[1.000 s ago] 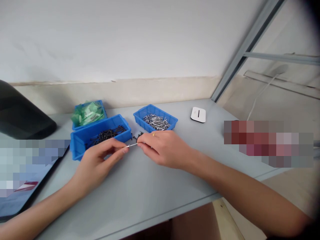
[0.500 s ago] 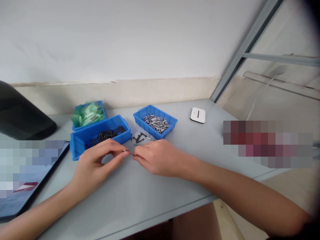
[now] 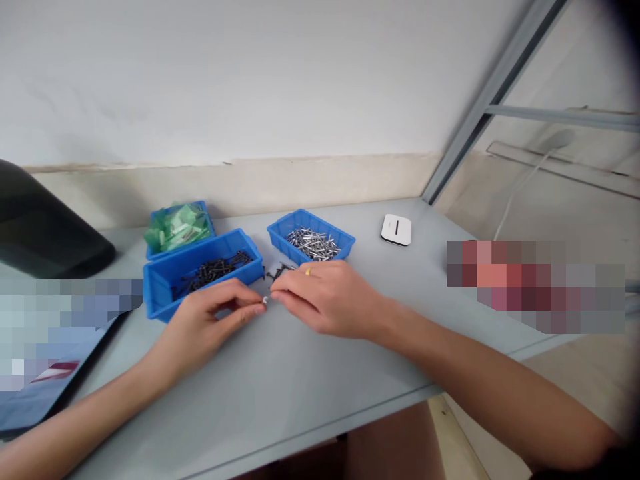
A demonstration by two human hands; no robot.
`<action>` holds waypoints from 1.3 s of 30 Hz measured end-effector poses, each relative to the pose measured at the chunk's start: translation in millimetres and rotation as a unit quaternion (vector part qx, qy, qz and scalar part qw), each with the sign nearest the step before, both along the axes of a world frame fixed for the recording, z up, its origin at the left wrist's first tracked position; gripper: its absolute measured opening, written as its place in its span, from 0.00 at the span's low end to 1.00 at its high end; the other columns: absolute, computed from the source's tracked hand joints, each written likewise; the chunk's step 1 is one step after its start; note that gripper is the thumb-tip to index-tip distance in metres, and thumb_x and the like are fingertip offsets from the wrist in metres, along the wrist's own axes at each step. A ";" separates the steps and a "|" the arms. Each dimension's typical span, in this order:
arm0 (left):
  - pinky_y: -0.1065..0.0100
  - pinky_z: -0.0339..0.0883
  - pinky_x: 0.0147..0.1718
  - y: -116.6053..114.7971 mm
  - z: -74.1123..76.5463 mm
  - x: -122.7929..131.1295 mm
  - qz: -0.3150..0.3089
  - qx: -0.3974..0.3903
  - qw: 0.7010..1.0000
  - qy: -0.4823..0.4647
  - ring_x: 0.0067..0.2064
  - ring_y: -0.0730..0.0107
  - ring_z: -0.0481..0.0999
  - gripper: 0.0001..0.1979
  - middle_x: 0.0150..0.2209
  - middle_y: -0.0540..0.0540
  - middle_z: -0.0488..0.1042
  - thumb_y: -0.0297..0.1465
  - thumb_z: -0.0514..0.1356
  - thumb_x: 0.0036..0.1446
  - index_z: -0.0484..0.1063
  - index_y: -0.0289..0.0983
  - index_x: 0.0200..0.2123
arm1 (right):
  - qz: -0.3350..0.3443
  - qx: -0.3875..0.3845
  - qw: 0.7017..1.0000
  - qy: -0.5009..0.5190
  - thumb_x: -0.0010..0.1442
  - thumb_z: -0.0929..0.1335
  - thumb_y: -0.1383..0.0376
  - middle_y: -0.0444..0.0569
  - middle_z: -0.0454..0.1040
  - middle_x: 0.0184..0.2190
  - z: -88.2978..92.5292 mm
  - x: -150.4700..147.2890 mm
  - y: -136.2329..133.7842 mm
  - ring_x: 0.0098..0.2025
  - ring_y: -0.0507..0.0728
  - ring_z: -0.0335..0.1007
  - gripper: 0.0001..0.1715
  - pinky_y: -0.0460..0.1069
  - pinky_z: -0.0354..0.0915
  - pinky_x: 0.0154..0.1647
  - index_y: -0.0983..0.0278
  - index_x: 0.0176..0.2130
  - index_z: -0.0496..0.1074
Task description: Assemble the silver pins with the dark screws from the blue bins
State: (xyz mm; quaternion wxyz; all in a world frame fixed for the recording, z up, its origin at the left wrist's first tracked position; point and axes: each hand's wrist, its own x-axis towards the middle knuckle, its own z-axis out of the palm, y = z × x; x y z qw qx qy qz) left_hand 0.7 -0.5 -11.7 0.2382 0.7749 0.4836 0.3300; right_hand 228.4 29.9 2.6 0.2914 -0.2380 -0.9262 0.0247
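Observation:
My left hand (image 3: 215, 313) is closed in a pinch. A small whitish piece (image 3: 265, 300), too small to name, is held at its thumb and fingertips. My right hand (image 3: 327, 293), with a gold ring (image 3: 309, 272) on one finger, lies just to the right, fingers together and pointing left. Its fingertips are beside loose black screws (image 3: 278, 272) on the grey table, and what they pinch, if anything, is hidden. Behind the left hand stands a blue bin (image 3: 160, 283) of black screws. Beyond the right hand is a blue bin (image 3: 345, 241) of silver nails.
A third blue bin (image 3: 205, 212) at the back left holds a green plastic bag (image 3: 183, 228) with pale pieces in it. A white square device (image 3: 397, 229) sits at the back right. A dark cylinder (image 3: 47, 227) and a blurred screen (image 3: 60, 360) occupy the left side.
The right hand has shifted up and right, away from the left fingertips, and now covers part of the loose screws. A thin shaft seen between the hands no longer shows. The left hand moved slightly right.

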 end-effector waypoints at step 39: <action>0.63 0.69 0.35 -4.4 7.6 -12.5 -0.041 0.278 0.915 0.289 0.35 0.60 0.79 0.12 0.34 0.45 0.79 0.35 0.53 0.67 0.75 0.38 0.38 | -0.006 -0.026 0.999 -0.043 0.73 0.57 0.61 0.49 0.76 0.38 -8.7 -5.2 1.4 0.41 0.53 0.72 0.17 0.47 0.60 0.38 0.65 0.46 0.71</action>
